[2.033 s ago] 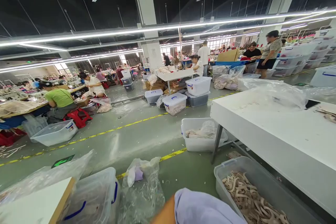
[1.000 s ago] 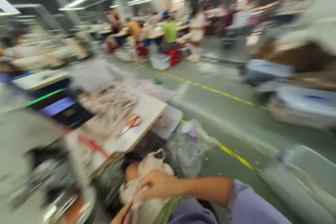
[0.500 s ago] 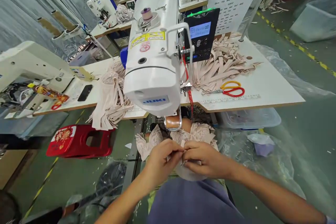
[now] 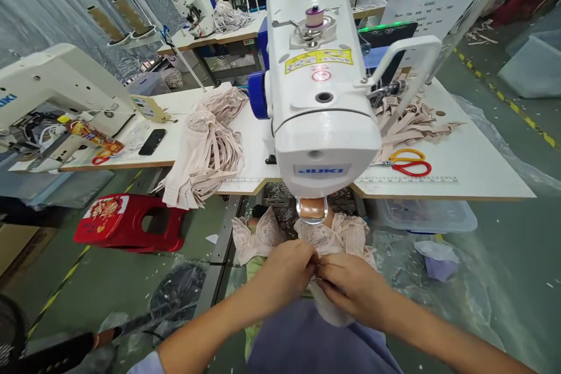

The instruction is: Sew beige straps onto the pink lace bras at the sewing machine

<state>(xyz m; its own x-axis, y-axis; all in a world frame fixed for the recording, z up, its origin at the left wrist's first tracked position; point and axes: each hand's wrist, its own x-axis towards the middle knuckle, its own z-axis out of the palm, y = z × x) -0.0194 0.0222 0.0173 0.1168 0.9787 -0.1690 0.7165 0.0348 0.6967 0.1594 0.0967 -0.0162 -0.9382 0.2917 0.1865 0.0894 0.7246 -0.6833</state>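
Over my lap, a pale beige lace bra hangs below the front of a white sewing machine. My left hand pinches part of the bra from the left. Close against it, my right hand is closed on the same garment, with a pale padded part hanging beneath its fingers. The fingertips of both hands meet, and the exact bit between them is hidden. Another lace cup lies to the left, over a green cloth.
Beige bras are heaped left of the machine, trailing over the table edge. Scissors with red and yellow handles lie right of it, beside beige straps. A phone and a red stool are at left.
The view has shifted, so the machine appears farther right and its screen is mostly hidden. My hands stay together on the bra, their fingertips now closer, with the padded part hanging lower.
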